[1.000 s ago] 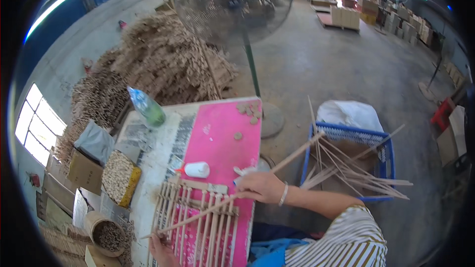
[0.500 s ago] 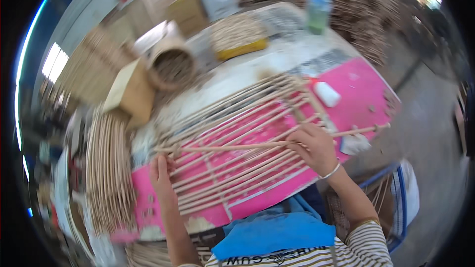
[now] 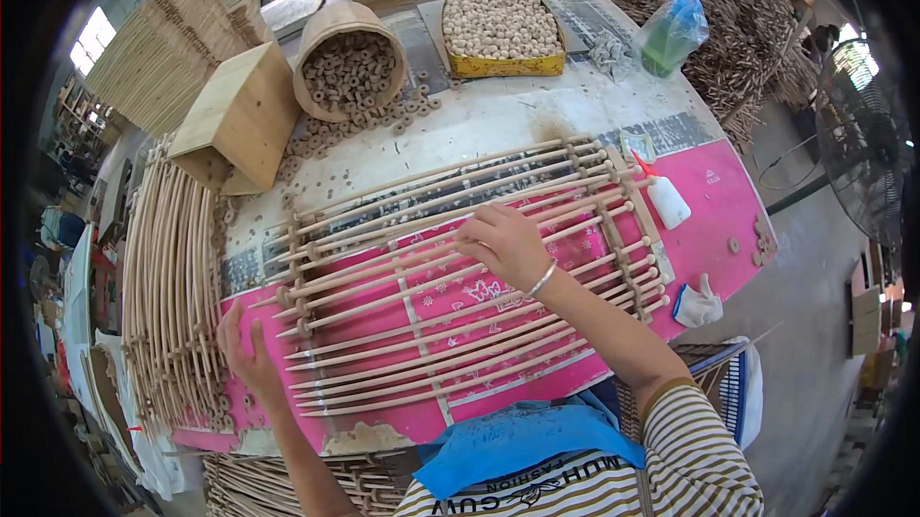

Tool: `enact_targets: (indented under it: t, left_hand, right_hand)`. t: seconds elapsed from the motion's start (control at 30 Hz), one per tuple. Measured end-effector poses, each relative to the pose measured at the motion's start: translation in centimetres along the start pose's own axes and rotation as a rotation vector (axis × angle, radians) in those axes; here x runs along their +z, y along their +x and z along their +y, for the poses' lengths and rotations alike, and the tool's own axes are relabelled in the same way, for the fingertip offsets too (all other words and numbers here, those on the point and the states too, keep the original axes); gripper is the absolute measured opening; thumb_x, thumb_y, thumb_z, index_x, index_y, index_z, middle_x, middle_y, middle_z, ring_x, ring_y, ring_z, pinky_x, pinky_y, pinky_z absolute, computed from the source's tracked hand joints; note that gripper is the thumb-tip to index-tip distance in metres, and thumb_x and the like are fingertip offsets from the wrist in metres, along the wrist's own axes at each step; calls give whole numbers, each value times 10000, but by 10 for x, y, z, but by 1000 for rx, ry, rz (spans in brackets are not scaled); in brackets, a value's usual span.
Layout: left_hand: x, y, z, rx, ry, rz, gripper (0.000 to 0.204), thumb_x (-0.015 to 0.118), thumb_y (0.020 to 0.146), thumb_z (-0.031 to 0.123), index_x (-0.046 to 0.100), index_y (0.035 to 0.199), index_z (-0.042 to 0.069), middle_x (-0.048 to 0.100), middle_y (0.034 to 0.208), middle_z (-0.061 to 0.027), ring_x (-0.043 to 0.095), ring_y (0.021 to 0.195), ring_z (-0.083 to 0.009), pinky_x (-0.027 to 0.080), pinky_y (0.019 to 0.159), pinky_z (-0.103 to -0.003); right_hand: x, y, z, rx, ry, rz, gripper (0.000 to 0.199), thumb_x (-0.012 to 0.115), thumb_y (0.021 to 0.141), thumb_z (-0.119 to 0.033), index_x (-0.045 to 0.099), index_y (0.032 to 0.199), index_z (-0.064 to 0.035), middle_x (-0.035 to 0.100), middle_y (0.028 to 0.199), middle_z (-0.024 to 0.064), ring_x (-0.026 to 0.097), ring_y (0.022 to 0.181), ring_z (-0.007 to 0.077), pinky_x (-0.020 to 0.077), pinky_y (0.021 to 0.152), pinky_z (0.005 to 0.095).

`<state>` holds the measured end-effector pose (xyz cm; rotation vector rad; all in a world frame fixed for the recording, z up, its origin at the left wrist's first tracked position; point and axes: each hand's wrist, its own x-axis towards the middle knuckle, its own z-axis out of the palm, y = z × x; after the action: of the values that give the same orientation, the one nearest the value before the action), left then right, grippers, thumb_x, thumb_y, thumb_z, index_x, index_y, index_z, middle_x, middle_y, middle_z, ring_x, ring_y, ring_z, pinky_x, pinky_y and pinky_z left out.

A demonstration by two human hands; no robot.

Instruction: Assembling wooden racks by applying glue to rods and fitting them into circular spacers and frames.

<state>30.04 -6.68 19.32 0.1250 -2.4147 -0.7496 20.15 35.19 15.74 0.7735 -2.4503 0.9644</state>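
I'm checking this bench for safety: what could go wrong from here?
The tilted, round, pale-brown bucket has small brown wooden rings scattered before its mouth; more might roll out. The open left hand is near the tapering ends of the slim, pale wooden rods and could get pricked. The white bottle with a red tip sits close to the rods and might get knocked.

The head-worn fisheye view looks down at close range over wooden rods (image 3: 537, 333).

Smooth, matt wood in the pointed rods (image 3: 364, 277); grained wood in the open box (image 3: 259, 110); crinkled, glossy plastic in the bag (image 3: 677, 30); shiny metal in the bangle (image 3: 543, 277).
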Motion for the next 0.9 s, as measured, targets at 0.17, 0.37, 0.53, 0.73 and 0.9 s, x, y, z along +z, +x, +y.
enact_targets:
  t: [0.17,0.37,0.53,0.73,0.9]
  left_hand:
    - [0,10,-11,59,93,-96,442,640,992,27,616,1434,32,609,1375,-133,549,1300,-288,411,1124,-397]
    - [3,19,-30,52,96,-141,432,649,1001,62,622,1431,42,618,1373,-135,546,1314,-301,404,1133,-416]
    - [6,14,-39,13,82,-172,427,635,1006,35,620,1433,43,622,1390,-133,548,1330,-296,399,1146,-408]
    - [-7,5,-66,86,125,-178,480,697,944,88,633,1416,30,635,1364,-163,560,1309,-338,397,1144,-436]
    - [14,16,-31,67,46,-231,521,747,901,98,658,1414,111,639,1351,-105,567,1256,-319,400,1108,-432]
  right_hand:
    - [21,5,10,13,31,-42,134,770,854,-205,693,924,-120,635,912,50,638,921,268,536,805,413]
    - [37,3,13,33,65,-69,128,764,864,-203,702,936,-117,628,907,54,629,912,272,527,792,414]
    - [43,3,16,55,68,-79,129,761,871,-207,716,954,-119,629,913,55,624,903,274,517,787,414]
    - [55,3,13,47,73,-121,128,768,862,-194,724,925,-91,671,918,89,655,917,297,538,785,423]
    - [35,4,12,76,80,-113,130,785,840,-115,727,941,-58,656,889,91,646,868,294,522,759,418]
